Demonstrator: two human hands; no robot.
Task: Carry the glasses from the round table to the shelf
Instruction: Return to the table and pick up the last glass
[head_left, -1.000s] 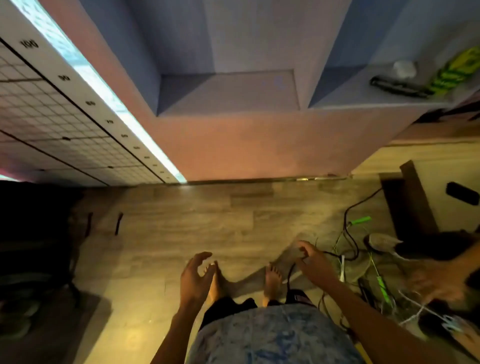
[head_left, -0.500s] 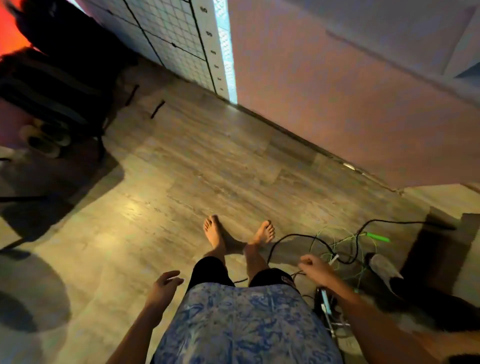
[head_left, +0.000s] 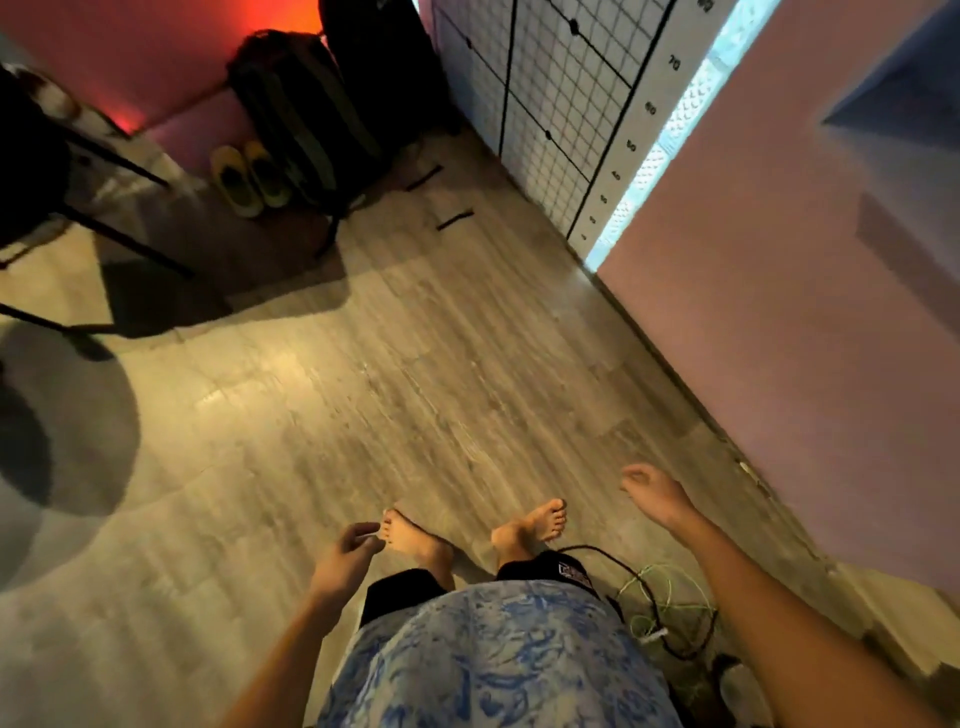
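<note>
Looking down from the head view, both hands are empty: the left hand (head_left: 347, 557) hangs with fingers (head_left: 363, 530) loosely curled, pinching nothing, and the right hand (head_left: 655, 493) is raised beside the pink wall (head_left: 779, 322) with fingers spread. No glasses appear in frame; neither the tabletop nor the shelf can be confirmed. Bare feet stand on the wood floor (head_left: 395, 374), with loose cables (head_left: 660, 603) just behind the right foot. Risk: a backward step could snag those cables and cause a trip. Against the earlier frame, the view has swung left, bringing the backpack (head_left: 301, 104) and yellow shoes (head_left: 249, 176) nearer centre, and the right hand has lifted off the cables.
</note>
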